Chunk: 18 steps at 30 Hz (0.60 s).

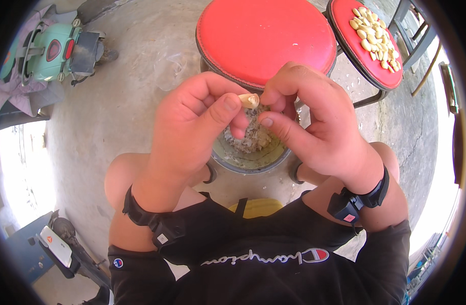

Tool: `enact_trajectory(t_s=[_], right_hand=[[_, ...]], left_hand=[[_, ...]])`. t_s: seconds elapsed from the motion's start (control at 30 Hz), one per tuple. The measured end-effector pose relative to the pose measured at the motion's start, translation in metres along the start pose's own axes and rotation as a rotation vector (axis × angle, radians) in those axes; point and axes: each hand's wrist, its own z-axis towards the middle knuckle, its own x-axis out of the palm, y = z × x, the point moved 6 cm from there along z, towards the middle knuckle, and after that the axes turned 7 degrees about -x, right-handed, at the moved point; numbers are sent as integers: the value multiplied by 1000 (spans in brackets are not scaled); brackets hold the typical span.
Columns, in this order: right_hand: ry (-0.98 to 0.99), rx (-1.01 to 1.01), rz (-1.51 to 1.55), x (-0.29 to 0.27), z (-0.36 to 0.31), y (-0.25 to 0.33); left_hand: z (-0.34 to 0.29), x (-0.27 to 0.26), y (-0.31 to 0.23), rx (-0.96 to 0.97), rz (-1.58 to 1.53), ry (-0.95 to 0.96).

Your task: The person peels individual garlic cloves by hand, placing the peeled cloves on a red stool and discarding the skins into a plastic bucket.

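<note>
While both hands pinch 1 garlic clove (249, 100) above the bowl (243, 161) of peelings, the left hand (192, 127) grips it with thumb and fingers and the right hand (314, 122) picks at its tip; a slip could drop it among the skins.

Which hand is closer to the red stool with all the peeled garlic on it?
The right hand. It is just below and left of the garlic-covered stool at the top right. The left hand is farther left, beyond the garlic clove both hands pinch.
</note>
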Motion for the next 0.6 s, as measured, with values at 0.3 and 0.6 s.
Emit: enact_trajectory(t_s=[0.3, 0.6], right_hand=[[38, 204, 301, 2, -4, -5], [20, -2, 209, 4, -2, -3]], left_hand=[[-1, 6, -2, -5, 49, 45], [-3, 15, -9, 128, 180, 62]])
